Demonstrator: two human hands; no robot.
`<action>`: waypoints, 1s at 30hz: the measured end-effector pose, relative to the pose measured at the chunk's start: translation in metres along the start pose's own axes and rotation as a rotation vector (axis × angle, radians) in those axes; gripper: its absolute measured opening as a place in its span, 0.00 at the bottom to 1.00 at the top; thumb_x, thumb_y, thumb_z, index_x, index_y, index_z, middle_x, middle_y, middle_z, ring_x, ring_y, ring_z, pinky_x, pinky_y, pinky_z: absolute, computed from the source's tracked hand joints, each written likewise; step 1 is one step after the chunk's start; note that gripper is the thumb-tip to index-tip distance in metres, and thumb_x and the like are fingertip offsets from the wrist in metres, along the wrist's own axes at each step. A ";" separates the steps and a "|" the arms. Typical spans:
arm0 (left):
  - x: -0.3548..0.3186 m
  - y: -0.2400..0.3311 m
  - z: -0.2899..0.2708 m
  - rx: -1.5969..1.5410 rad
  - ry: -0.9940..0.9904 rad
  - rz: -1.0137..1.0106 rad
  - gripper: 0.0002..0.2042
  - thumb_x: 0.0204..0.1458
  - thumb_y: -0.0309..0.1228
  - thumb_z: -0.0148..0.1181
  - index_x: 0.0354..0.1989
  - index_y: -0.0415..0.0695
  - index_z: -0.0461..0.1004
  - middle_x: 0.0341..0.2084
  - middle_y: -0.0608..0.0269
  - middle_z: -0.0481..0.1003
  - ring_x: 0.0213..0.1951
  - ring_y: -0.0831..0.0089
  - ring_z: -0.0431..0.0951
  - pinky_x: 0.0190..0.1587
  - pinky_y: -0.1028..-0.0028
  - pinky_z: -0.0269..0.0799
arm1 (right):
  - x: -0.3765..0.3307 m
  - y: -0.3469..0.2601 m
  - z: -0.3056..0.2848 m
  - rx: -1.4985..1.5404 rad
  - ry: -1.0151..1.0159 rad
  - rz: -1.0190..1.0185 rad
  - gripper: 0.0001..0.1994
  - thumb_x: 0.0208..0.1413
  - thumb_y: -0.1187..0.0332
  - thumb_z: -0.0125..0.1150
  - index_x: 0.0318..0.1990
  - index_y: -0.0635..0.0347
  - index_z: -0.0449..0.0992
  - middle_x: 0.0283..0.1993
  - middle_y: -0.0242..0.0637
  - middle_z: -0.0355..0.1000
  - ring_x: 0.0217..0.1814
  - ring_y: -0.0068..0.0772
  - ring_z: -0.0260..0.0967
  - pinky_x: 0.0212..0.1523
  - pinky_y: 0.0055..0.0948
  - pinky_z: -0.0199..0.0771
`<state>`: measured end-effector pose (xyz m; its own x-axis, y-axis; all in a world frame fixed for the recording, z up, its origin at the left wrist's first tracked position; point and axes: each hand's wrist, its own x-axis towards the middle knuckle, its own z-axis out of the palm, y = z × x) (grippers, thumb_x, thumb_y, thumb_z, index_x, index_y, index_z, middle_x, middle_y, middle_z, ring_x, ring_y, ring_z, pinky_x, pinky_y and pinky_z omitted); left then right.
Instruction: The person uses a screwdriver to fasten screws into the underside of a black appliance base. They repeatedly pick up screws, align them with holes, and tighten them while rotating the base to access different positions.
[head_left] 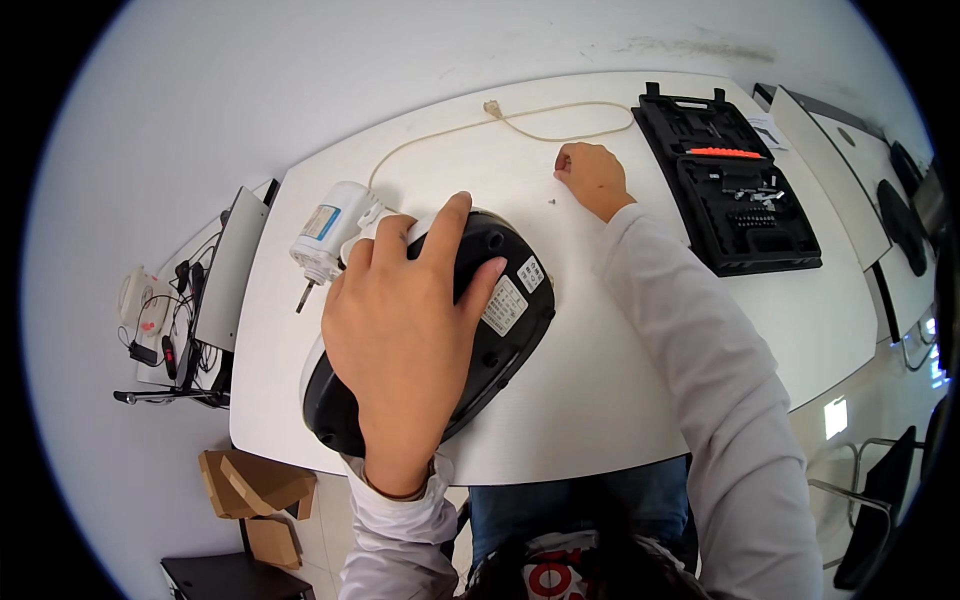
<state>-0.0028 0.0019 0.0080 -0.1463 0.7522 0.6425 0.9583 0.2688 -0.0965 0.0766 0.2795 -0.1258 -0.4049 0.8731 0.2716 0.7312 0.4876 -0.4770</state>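
Note:
A white stand mixer [318, 232] lies tipped over on the left half of the table, its black underside with stickers and round feet turned up toward me. My left hand [405, 310] lies across that underside and grips it, fingers hooked toward the far edge. A metal shaft pokes out of the mixer's white motor head. Farther right, my right hand [593, 178] rests on the tabletop with its fingers curled closed; whatever they may hold is hidden. Close to it, on the near side, lies a tiny screw [551, 202].
An open black tool case [700, 215] with bits and an orange-red tool [725, 153] stands at the right. The beige power cord [570, 106] loops along the far side of the white table [600, 400]. Cardboard boxes [255, 485] sit on the floor at lower left.

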 end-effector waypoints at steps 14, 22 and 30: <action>-0.010 -0.058 -0.029 -0.518 0.074 -0.167 0.18 0.46 0.34 0.67 0.48 0.52 0.79 0.30 0.62 0.76 0.30 0.67 0.77 0.34 0.74 0.70 | -0.129 -0.042 -0.072 0.857 -0.141 -0.125 0.07 0.49 0.69 0.68 0.36 0.58 0.80 0.32 0.29 0.78 0.29 0.14 0.66 0.28 0.18 0.58; -0.022 -0.108 -0.054 -0.907 0.122 -0.274 0.17 0.54 0.30 0.62 0.52 0.40 0.76 0.35 0.62 0.78 0.38 0.78 0.76 0.45 0.80 0.69 | -0.178 -0.095 -0.091 0.874 0.002 -0.232 0.07 0.47 0.70 0.70 0.33 0.60 0.80 0.29 0.22 0.77 0.20 0.10 0.41 0.21 0.17 0.43; -0.029 -0.142 -0.060 -1.046 0.215 -0.307 0.17 0.61 0.32 0.54 0.57 0.40 0.72 0.39 0.62 0.77 0.39 0.79 0.74 0.44 0.81 0.70 | -0.172 -0.144 -0.074 1.098 -0.004 -0.196 0.07 0.48 0.74 0.69 0.34 0.61 0.77 0.38 0.26 0.77 0.20 0.08 0.42 0.20 0.15 0.43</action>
<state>-0.1197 -0.0942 0.0481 -0.4640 0.5938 0.6573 0.6379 -0.2909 0.7131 0.0814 0.0589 -0.0424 -0.4631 0.7794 0.4220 -0.2274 0.3557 -0.9065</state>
